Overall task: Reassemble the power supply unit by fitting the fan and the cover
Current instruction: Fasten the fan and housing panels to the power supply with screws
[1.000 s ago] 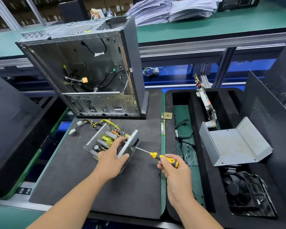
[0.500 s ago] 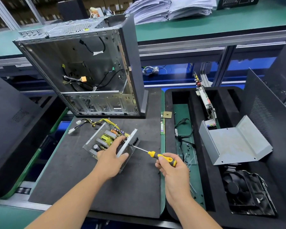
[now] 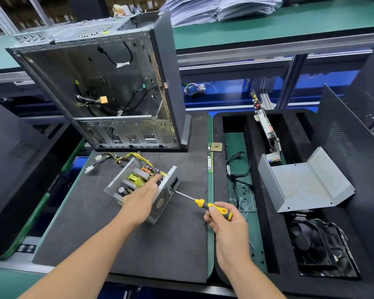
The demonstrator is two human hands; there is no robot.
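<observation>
Your left hand (image 3: 141, 202) lies flat, steadying the open power supply (image 3: 138, 186) so your right hand (image 3: 227, 225), gripping the screwdriver (image 3: 203, 204), can work its side screw.

No text, label or number can be read on anything here

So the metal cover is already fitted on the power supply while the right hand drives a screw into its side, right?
Not quite. The head view shows the metal cover lying loose on the foam tray, off the open power supply. The right hand does hold the screwdriver against its side.
</observation>
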